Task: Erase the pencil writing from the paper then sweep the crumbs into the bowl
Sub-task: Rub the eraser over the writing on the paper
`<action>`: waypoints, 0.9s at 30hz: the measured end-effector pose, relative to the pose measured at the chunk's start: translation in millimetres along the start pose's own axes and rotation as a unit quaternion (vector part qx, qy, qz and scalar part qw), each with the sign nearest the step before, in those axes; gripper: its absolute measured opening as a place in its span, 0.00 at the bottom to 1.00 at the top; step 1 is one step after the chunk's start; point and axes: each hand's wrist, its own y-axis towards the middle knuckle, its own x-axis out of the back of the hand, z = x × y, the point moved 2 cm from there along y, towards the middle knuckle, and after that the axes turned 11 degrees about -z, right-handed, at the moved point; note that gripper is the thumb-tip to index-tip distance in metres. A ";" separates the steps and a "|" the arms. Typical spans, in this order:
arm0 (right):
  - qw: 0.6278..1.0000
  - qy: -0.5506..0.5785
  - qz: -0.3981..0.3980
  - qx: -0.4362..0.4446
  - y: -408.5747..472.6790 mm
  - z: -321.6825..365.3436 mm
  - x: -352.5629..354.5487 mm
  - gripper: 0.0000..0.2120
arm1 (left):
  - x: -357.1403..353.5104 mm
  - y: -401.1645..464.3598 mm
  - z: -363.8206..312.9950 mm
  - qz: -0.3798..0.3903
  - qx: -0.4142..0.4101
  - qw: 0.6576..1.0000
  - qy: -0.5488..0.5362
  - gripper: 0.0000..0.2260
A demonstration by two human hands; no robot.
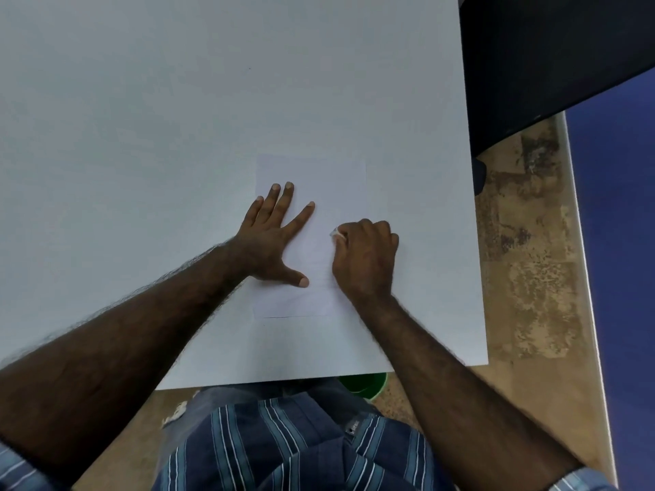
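A white sheet of paper (pixel 329 178) lies on the white table (pixel 177 101) near its front right. My left hand (pixel 273 239) rests flat on the paper's left part, fingers spread and straight. My right hand (pixel 365 256) is curled round a small white eraser (pixel 336 233), whose tip shows at the fingers and touches the paper's middle. Faint pencil marks are barely visible between the hands. A green bowl (pixel 365 382) peeks out below the table's front edge, mostly hidden by the tabletop.
The table's right edge runs close to my right hand. A dark object (pixel 549 58) stands beyond it at the upper right, above a mottled brown floor (pixel 531 278). A blue surface (pixel 616 242) lines the far right.
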 end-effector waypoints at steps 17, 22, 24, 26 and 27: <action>0.992 0.044 0.079 0.091 -28.7 30.5 -4.2 0.06 | 1.0 -1.3 -2.1 -0.021 -0.001 1.000 0.008 0.63; 0.998 0.012 0.031 0.048 12.0 3.5 -5.7 0.04 | 3.5 -1.1 -3.2 -0.013 0.000 1.000 0.007 0.63; 0.999 0.020 0.031 0.016 26.9 -7.0 -7.8 0.05 | 4.6 -1.7 -4.0 -0.012 0.004 1.000 0.006 0.64; 0.998 0.043 0.048 0.009 29.0 -10.2 -9.5 0.04 | 6.4 -2.4 -6.3 -0.014 0.009 1.000 0.011 0.64; 0.997 0.058 0.056 0.004 28.0 -11.3 -9.8 0.04 | 7.3 -2.9 -8.5 -0.012 0.013 1.000 0.014 0.64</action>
